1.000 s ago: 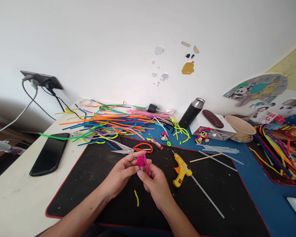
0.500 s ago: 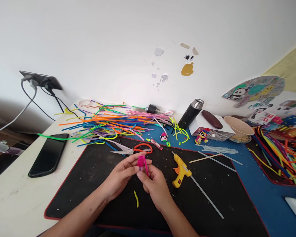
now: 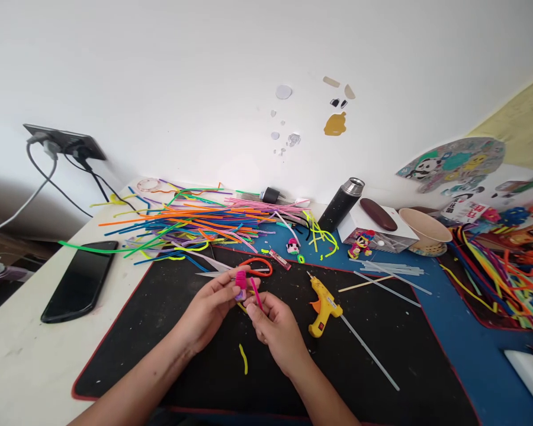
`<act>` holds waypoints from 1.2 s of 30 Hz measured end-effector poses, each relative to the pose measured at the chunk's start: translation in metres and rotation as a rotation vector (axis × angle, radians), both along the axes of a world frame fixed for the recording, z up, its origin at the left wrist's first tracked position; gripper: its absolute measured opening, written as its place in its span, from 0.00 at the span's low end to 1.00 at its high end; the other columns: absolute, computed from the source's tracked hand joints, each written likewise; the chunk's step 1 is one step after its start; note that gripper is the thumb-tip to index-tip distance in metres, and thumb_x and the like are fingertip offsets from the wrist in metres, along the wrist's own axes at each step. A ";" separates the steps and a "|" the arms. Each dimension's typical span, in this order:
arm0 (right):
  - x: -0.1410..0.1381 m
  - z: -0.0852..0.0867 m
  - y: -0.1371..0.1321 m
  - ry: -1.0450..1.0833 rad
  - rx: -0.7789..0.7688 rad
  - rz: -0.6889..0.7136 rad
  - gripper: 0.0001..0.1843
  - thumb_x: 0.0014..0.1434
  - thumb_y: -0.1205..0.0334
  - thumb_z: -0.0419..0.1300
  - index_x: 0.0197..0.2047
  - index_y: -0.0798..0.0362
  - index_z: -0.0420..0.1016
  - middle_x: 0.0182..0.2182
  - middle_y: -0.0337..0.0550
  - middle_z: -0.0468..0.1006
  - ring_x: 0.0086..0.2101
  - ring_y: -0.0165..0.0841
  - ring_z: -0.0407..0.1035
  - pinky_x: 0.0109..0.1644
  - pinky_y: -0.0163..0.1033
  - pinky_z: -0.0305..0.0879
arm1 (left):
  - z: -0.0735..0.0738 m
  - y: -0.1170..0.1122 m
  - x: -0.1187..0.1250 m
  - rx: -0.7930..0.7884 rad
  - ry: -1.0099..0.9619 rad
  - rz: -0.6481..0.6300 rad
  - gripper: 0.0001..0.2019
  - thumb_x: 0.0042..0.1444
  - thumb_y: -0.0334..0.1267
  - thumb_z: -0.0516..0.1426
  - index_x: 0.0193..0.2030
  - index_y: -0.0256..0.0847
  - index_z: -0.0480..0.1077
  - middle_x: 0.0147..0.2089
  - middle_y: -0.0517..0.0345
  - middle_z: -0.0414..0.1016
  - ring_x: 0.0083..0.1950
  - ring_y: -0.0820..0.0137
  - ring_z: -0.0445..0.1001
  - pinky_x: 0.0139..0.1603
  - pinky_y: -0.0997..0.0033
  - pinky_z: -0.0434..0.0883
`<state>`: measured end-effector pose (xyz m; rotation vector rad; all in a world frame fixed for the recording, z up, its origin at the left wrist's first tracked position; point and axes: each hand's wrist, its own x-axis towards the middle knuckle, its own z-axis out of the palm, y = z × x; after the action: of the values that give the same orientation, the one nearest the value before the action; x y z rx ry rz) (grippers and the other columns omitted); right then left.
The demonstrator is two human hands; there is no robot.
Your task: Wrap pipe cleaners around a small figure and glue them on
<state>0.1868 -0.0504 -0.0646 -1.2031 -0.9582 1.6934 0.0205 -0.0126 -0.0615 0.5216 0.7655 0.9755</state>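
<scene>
My left hand [image 3: 215, 305] pinches a small figure [image 3: 240, 283], bright pink on top and purple below, made of what looks like bent pipe cleaner. Between the thumb and fingers of my right hand [image 3: 270, 322] stands a pink pipe cleaner piece [image 3: 256, 293], its free end pointing up beside the figure. Whether the two pink parts are joined cannot be made out. Just behind my hands lie scissors [image 3: 260, 261] with red-orange handles, partly hidden by my left fingers. A short yellow pipe cleaner piece [image 3: 243, 359] rests on the black mat [image 3: 160, 337] below my hands.
Right of my hands lies a yellow glue gun [image 3: 324, 305] with a long glue stick in it. Many-coloured pipe cleaners [image 3: 195, 222] spread along the back. A black thermos [image 3: 341, 206] leans near a white box [image 3: 359, 228]. A phone [image 3: 80, 281] lies at left.
My hands have drawn slightly apart. The pink figure has shifted left and turned in my left hand, and the pink strip in my right now stands apart from it.
</scene>
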 end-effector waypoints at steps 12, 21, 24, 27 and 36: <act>0.029 0.000 0.033 -0.552 0.282 -0.001 0.21 0.70 0.45 0.57 0.49 0.52 0.83 0.27 0.41 0.81 0.23 0.33 0.73 0.30 0.37 0.66 | 0.003 0.009 -0.014 -0.038 -0.054 0.088 0.20 0.54 0.31 0.70 0.54 0.37 0.77 0.54 0.43 0.85 0.47 0.59 0.86 0.48 0.66 0.78; 0.041 0.012 0.032 -0.829 0.548 -0.180 0.14 0.68 0.54 0.61 0.48 0.49 0.84 0.39 0.48 0.85 0.38 0.41 0.78 0.46 0.44 0.73 | 0.010 0.006 -0.011 -0.030 -0.060 0.049 0.24 0.57 0.31 0.68 0.60 0.39 0.72 0.56 0.42 0.84 0.53 0.55 0.85 0.53 0.61 0.78; 0.052 0.015 0.014 -0.735 0.402 -0.233 0.17 0.69 0.48 0.59 0.41 0.50 0.84 0.26 0.43 0.80 0.27 0.38 0.73 0.35 0.41 0.69 | 0.010 0.007 -0.011 -0.033 -0.047 0.031 0.23 0.58 0.32 0.68 0.60 0.39 0.72 0.55 0.43 0.85 0.55 0.53 0.84 0.54 0.60 0.78; 0.069 0.011 -0.009 -0.688 0.241 -0.301 0.24 0.66 0.39 0.60 0.37 0.51 0.83 0.20 0.39 0.73 0.21 0.36 0.67 0.28 0.40 0.64 | 0.010 0.008 -0.009 -0.026 -0.043 0.015 0.22 0.59 0.33 0.67 0.60 0.38 0.73 0.54 0.43 0.85 0.56 0.52 0.83 0.54 0.60 0.77; 0.116 -0.003 -0.050 -0.984 0.098 -0.391 0.25 0.62 0.33 0.61 0.35 0.49 0.75 0.28 0.44 0.81 0.26 0.40 0.73 0.30 0.40 0.65 | 0.010 0.009 0.003 -0.002 -0.082 -0.055 0.19 0.60 0.34 0.67 0.58 0.38 0.76 0.53 0.42 0.86 0.54 0.53 0.84 0.53 0.61 0.77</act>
<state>0.3028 -0.0999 -0.0678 -2.0450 -1.2185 0.6848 0.0240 -0.0040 -0.0514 0.4958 0.6755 0.9391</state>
